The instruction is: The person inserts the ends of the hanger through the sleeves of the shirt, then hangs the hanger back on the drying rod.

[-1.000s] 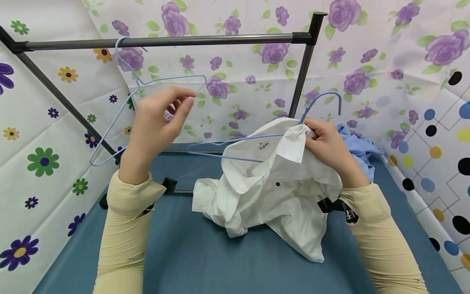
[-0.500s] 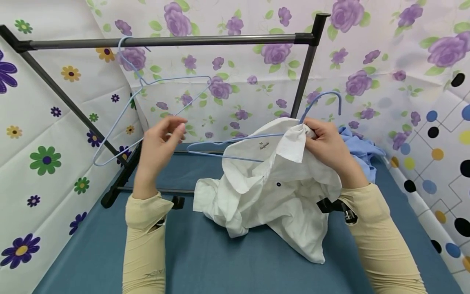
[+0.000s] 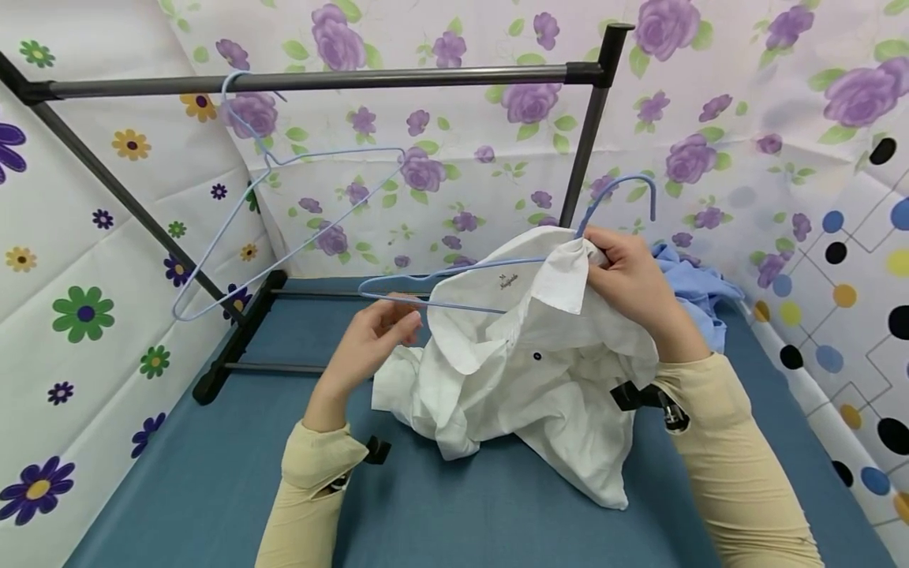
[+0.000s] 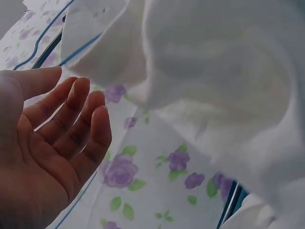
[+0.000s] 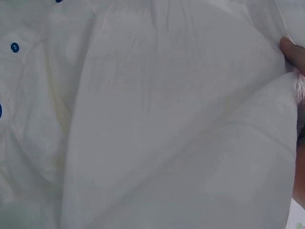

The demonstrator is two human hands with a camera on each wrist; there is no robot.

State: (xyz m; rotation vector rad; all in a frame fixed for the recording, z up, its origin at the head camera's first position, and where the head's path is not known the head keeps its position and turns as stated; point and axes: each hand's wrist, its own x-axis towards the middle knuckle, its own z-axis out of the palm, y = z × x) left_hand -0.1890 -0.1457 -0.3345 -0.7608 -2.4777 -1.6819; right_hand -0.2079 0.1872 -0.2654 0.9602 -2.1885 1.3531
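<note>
My right hand (image 3: pixel 628 288) pinches a white shirt (image 3: pixel 497 394) at its collar, near the neck of a blue wire hanger (image 3: pixel 652 203). One shoulder of the shirt covers the hanger's right side; its left end sticks out bare past the collar. Just below that bare end is my left hand (image 3: pixel 369 343), fingers loosely bent. Seen from the left wrist, the palm (image 4: pixel 43 162) holds nothing, and the thumb tip lies right by the blue wire. White cloth fills most of the right wrist view, with a fingertip (image 5: pixel 289 50) at the fold.
A second blue hanger (image 3: pixel 223 225) hangs from the dark rack's top bar (image 3: pixel 426 77), left of the shirt. Light blue cloth (image 3: pixel 699 292) lies behind my right hand. Floral sheets (image 3: pixel 746 102) wall in the blue-covered table (image 3: pixel 497 521).
My left hand has come down and right, from in front of the hanging hanger to the bare end of the held one. The right hand keeps its grip on the shirt.
</note>
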